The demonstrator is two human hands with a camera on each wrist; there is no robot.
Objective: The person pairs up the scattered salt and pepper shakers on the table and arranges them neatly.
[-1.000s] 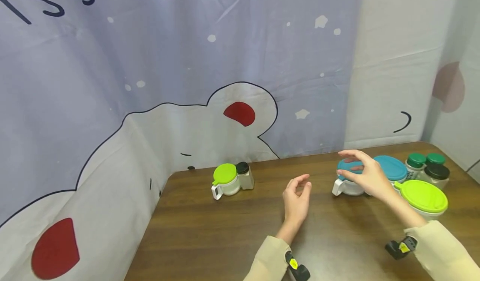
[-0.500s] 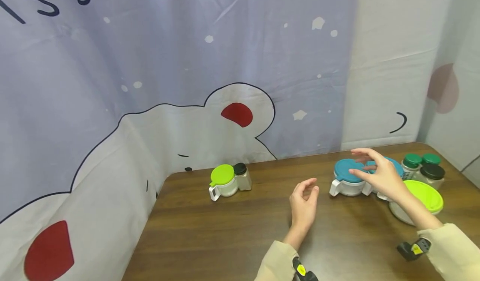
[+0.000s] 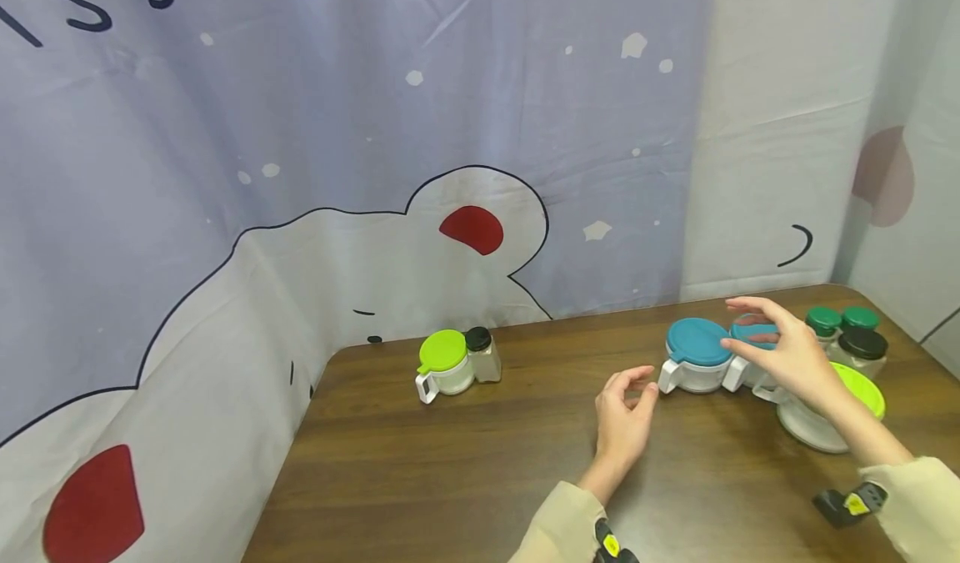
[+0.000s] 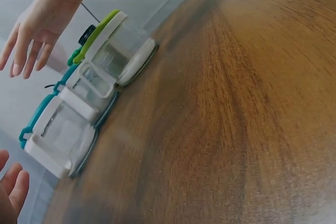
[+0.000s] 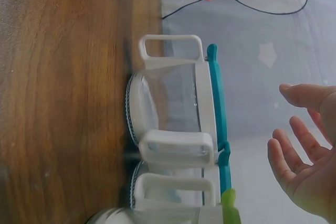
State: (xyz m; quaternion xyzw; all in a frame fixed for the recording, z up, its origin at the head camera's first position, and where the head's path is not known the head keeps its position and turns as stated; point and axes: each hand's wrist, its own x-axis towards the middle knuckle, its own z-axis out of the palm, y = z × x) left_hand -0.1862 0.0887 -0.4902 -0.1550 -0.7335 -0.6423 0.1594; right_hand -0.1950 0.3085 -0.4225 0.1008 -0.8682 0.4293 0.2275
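Note:
My right hand [image 3: 795, 359] hovers over the second blue-lidded seasoning jar [image 3: 752, 338], thumb and fingers spread apart and holding nothing. In the right wrist view, a gap shows between the right hand [image 5: 307, 166] and the jar lids. The first blue-lidded jar [image 3: 698, 342] stands just left of the second, its white handle facing front. Left and in front of that jar, my left hand [image 3: 624, 419] is raised above the table, fingers loosely bent around nothing. Part of a green-lidded jar [image 3: 813, 426] is hidden behind my right hand and forearm.
Behind the right forearm stand a black-lidded jar [image 3: 862, 344] and two green-capped bottles [image 3: 822, 321]. Farther left, a small green-lidded jar [image 3: 450, 375] sits beside a black-capped bottle [image 3: 487, 363]. A printed curtain [image 3: 615, 163] hangs along the wooden table's [image 3: 420, 480] back edge.
My right hand has shifted right, from over the first blue-lidded jar to over the second. My left hand has also moved right, toward the first jar. The jars stay put; the view shifts slightly.

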